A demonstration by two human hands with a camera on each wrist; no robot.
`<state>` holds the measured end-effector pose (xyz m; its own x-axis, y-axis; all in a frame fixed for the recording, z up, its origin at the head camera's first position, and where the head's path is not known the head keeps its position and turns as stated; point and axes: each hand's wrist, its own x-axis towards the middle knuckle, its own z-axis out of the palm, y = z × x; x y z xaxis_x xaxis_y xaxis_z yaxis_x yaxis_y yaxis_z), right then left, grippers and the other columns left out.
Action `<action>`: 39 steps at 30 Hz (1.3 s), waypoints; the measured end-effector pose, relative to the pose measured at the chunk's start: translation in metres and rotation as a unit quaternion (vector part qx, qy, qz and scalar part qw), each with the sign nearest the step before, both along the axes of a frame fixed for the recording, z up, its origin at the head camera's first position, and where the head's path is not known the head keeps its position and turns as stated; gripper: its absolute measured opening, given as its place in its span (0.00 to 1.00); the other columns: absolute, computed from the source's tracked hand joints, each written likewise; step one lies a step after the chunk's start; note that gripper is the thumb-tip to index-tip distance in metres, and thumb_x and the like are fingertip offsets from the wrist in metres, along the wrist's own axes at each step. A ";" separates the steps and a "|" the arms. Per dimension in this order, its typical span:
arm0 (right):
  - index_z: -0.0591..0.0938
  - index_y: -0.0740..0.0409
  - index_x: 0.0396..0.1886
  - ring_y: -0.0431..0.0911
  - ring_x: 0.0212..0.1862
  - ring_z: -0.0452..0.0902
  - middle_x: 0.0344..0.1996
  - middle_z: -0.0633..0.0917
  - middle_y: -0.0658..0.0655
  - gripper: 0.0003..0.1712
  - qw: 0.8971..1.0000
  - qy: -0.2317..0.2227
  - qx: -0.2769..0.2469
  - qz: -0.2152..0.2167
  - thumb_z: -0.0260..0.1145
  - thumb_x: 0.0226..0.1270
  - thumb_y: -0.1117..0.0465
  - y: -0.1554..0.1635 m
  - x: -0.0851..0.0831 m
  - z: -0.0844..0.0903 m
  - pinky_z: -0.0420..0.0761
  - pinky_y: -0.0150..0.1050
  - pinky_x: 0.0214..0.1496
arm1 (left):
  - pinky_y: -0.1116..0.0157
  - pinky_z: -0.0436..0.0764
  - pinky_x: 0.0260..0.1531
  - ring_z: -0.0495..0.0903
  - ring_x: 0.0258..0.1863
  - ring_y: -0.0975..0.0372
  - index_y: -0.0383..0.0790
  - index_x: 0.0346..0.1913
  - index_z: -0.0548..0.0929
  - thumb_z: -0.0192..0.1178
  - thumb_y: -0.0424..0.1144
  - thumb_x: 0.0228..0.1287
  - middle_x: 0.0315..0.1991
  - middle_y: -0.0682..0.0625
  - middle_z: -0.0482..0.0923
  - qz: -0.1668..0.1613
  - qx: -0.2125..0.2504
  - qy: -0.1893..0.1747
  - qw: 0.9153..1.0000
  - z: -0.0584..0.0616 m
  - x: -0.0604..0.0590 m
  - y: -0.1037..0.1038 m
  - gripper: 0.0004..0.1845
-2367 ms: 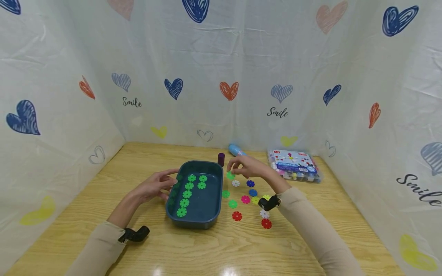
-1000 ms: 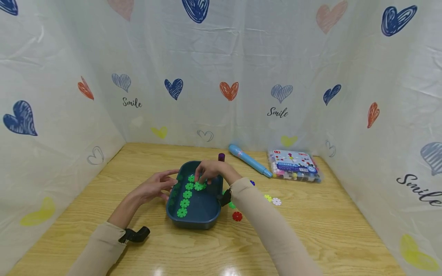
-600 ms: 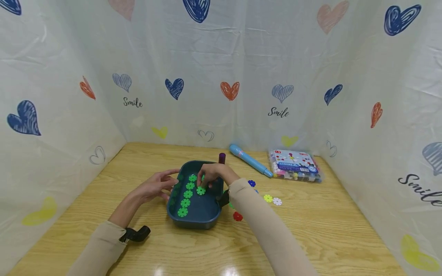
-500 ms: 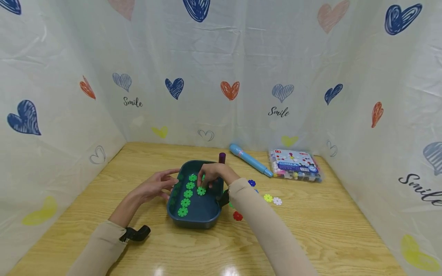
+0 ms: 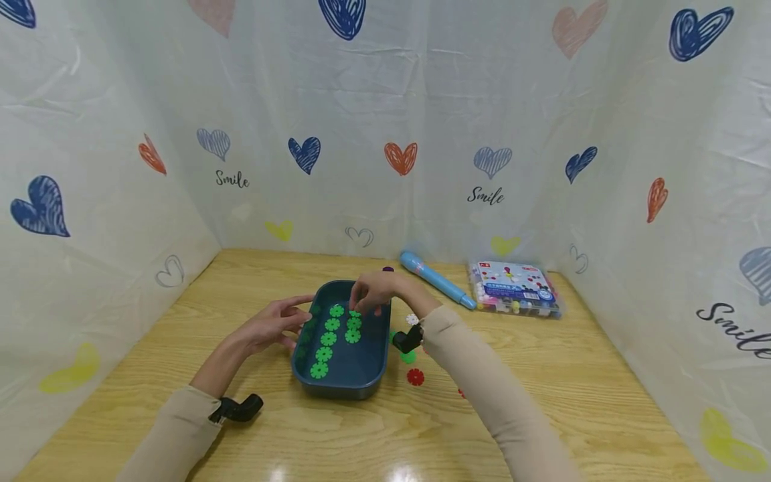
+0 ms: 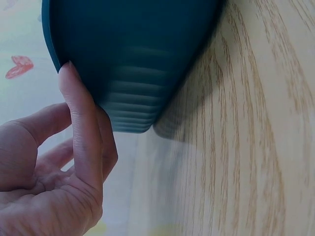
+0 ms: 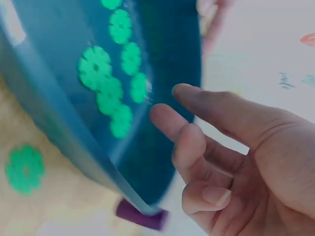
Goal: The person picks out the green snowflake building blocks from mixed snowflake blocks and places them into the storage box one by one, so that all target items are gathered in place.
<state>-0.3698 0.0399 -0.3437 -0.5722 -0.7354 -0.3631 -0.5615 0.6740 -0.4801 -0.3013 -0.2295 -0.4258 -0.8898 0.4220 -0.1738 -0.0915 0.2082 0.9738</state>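
Observation:
A dark blue-green plastic basin point(image 5: 340, 387) stands on the wooden table. On its floor lie notched green flower-shaped discs in two columns: a longer left one point(image 5: 325, 353) and a shorter right one point(image 5: 353, 335), whose discs nearly overlap. My left hand point(image 5: 271, 326) is at the basin's left side, and in the left wrist view one fingertip point(image 6: 69, 71) touches the rim from outside. Over the far right part of the basin hovers my right hand point(image 5: 381, 289), just above the farthest disc of the right column. The right wrist view shows nothing between its bent, parted fingers point(image 7: 216, 110).
Right of the basin lie loose discs, among them a green one point(image 5: 408, 357), a red one point(image 5: 415, 377) and a white one point(image 5: 412, 320). My right sleeve hides others. Behind stand a purple cylinder point(image 5: 388, 269), a light blue rod point(image 5: 436, 279) and a clear plastic box point(image 5: 515, 289).
My right hand has carried a green disc from the table into the basin's right column, released it and lifted back toward the far right. The left hand has stayed at the rim.

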 end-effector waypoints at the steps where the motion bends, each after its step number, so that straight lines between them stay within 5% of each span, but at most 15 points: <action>1: 0.84 0.60 0.49 0.42 0.24 0.80 0.41 0.87 0.65 0.12 1.000 0.005 -0.011 0.006 0.60 0.73 0.62 0.005 0.002 0.005 0.73 0.31 0.24 | 0.64 0.86 0.29 0.83 0.39 0.59 0.44 0.78 0.53 0.55 0.43 0.74 0.57 0.33 0.74 0.001 -0.001 0.000 1.000 0.000 0.000 0.000 0.36; 10: 0.84 0.59 0.45 0.44 0.25 0.82 0.38 0.88 0.60 0.09 0.997 0.064 -0.047 0.024 0.61 0.72 0.60 0.059 0.026 0.022 0.83 0.34 0.33 | 0.65 0.86 0.29 0.83 0.39 0.59 0.44 0.78 0.53 0.54 0.41 0.74 0.57 0.32 0.75 0.005 -0.005 -0.001 1.000 0.001 0.000 0.000 0.34; 19: 0.84 0.59 0.43 0.48 0.25 0.82 0.37 0.87 0.56 0.08 0.998 0.036 -0.054 -0.014 0.64 0.70 0.60 0.100 0.036 -0.016 0.85 0.41 0.33 | 0.65 0.86 0.28 0.82 0.38 0.59 0.43 0.77 0.53 0.55 0.42 0.74 0.57 0.32 0.75 0.006 -0.001 0.000 1.000 0.000 0.001 -0.001 0.35; 25: 0.84 0.60 0.42 0.48 0.33 0.81 0.34 0.86 0.52 0.08 0.997 0.040 -0.059 -0.021 0.68 0.65 0.62 0.112 0.040 -0.041 0.80 0.34 0.34 | 0.65 0.86 0.28 0.82 0.39 0.59 0.44 0.77 0.53 0.54 0.42 0.74 0.57 0.31 0.75 0.006 0.000 -0.001 1.000 0.000 0.000 0.000 0.35; 39: 0.85 0.56 0.42 0.41 0.35 0.78 0.34 0.85 0.52 0.13 0.997 0.059 -0.042 -0.025 0.75 0.58 0.61 0.109 0.046 -0.063 0.78 0.31 0.36 | 0.65 0.86 0.29 0.82 0.39 0.59 0.43 0.77 0.53 0.54 0.42 0.74 0.57 0.31 0.74 0.007 -0.004 0.000 1.000 0.000 0.000 -0.001 0.35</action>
<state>-0.3241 0.1490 -0.4072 -0.6439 -0.7301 -0.2287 -0.5846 0.6624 -0.4685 -0.3010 -0.2301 -0.4258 -0.8959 0.4079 -0.1763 -0.0936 0.2145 0.9722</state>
